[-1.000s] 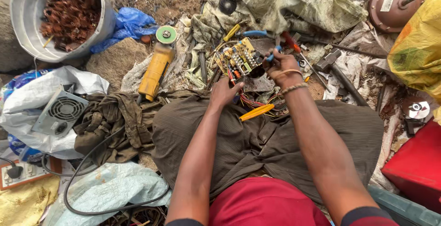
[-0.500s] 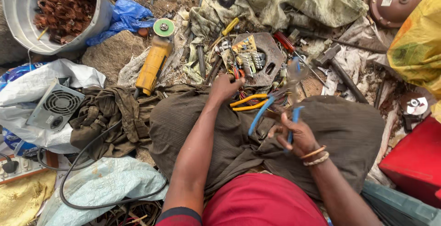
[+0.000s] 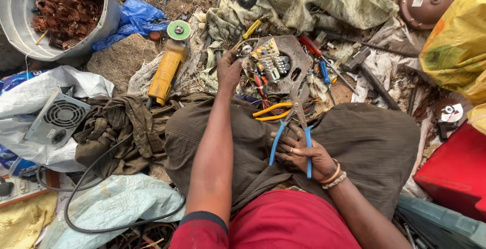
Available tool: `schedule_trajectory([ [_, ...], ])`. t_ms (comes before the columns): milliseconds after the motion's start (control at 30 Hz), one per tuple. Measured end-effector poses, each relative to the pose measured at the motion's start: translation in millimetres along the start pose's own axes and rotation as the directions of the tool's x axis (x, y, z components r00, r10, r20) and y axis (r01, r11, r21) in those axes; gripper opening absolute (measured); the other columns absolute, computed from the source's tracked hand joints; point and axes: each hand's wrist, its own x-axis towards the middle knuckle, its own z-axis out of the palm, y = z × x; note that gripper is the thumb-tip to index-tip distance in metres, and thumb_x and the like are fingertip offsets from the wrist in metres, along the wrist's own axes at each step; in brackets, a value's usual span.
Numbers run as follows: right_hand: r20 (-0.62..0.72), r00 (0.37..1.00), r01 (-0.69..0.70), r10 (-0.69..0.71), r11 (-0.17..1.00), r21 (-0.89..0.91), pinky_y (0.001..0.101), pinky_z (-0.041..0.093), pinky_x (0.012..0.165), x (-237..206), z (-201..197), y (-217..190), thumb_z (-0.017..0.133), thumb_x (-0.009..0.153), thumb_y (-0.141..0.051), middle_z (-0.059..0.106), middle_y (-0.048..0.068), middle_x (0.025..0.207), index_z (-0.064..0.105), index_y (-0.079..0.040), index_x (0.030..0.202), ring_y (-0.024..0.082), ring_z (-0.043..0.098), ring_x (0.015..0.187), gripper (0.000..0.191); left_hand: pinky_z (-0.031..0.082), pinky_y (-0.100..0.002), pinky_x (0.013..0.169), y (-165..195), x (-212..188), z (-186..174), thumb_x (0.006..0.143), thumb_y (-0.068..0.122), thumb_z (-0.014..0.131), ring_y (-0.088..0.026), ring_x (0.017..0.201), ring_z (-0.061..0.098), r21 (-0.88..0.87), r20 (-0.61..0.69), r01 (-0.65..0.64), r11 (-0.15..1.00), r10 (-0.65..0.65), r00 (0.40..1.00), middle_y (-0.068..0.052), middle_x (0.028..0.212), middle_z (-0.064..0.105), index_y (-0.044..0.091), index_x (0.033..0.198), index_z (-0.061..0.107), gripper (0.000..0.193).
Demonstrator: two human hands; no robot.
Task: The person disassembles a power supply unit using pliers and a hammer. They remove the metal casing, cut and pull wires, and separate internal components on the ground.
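Seen from above, a person sits on the ground with a brown cloth [image 3: 364, 142] draped over the lap, surrounded by scrap. The left hand [image 3: 229, 70] reaches forward and is closed around the near edge of a rusty metal plate [image 3: 291, 59] that carries a small circuit board [image 3: 271, 61] with yellow and grey parts; red and dark wires trail from the plate toward the lap. The right hand [image 3: 304, 152] rests on the lap with its fingers wrapped over one blue handle of a pair of pliers [image 3: 296, 122], whose handles are spread apart and whose steel nose points away toward the plate. Just beyond the pliers lies a second tool with yellow handles [image 3: 271, 111], untouched. Left of the plate a yellow angle grinder [image 3: 167, 69] with a green disc lies on the ground, its black cord [image 3: 91, 178] looping back past a crumpled olive cloth [image 3: 121, 127]. At the far left a grey power supply box with a fan grille [image 3: 58, 120] sits on white plastic sheeting. At the top left a metal bucket [image 3: 109, 21] holds coils of copper wire [image 3: 66, 8]. Red- and blue-handled screwdrivers [image 3: 316, 59] lie right of the plate, with a hammer [image 3: 359, 61] just beyond them. A yellow sack [image 3: 455, 46] and a red box [image 3: 455, 173] stand at the right edge.
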Motion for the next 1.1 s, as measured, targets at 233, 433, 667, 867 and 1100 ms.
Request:
schedule_trajectory([
  [233,-0.054,0.994,-0.093,0.092,0.995,-0.031,0.0576,0.052,0.100,47.2,-10.4,4.9,0.060,0.094,-0.007,0.056,0.024,0.135,0.032,-0.008,0.159,0.035,0.063,0.117,0.071,0.058,-0.034,0.089,14.9,-31.5,2.8,0.095,0.021,0.071,-0.018,0.100,0.070,0.415,0.003,-0.086,0.906,0.093,0.996,-0.012,0.121,0.071,0.011,0.121,0.072,0.027],
  [433,-0.014,0.982,-0.190,0.190,0.978,-0.089,0.0530,0.052,0.099,93.8,-7.8,-25.3,0.050,0.099,-0.010,0.062,0.024,0.134,0.033,-0.010,0.160,0.032,0.066,0.113,0.063,0.057,-0.035,0.087,19.6,-34.4,6.8,0.095,0.023,0.073,-0.020,0.096,0.067,0.463,-0.051,-0.067,0.884,0.102,0.993,-0.010,0.115,0.063,0.012,0.123,0.073,0.030],
  [667,-0.002,0.986,-0.165,0.166,0.984,-0.072,0.0568,0.053,0.101,121.9,2.0,-28.6,0.050,0.101,-0.016,0.061,0.022,0.132,0.032,-0.013,0.160,0.034,0.066,0.116,0.062,0.056,-0.035,0.089,0.9,-30.8,7.9,0.092,0.023,0.077,-0.021,0.101,0.064,0.445,-0.025,-0.213,0.870,0.250,0.968,-0.006,0.108,0.064,0.012,0.116,0.077,0.027],
  [867,-0.107,0.984,-0.161,0.141,0.965,-0.209,0.0567,0.053,0.101,126.5,2.1,-26.9,0.052,0.101,-0.022,0.061,0.018,0.134,0.033,-0.012,0.158,0.034,0.064,0.117,0.061,0.056,-0.038,0.089,1.1,-33.1,7.5,0.094,0.025,0.074,-0.021,0.105,0.060,0.398,-0.058,-0.034,0.917,0.062,0.996,-0.008,0.114,0.059,0.016,0.117,0.075,0.025],
  [1100,-0.152,0.981,-0.164,0.124,0.943,-0.290,0.0541,0.053,0.102,134.7,6.8,-33.5,0.055,0.101,-0.034,0.064,0.019,0.128,0.051,-0.004,0.141,0.035,0.066,0.117,0.051,0.051,-0.041,0.094,5.1,-34.9,11.0,0.092,0.018,0.072,-0.022,0.103,0.064,0.563,0.112,-0.469,0.681,0.499,0.859,-0.004,0.105,0.079,0.016,0.112,0.076,0.021],
])
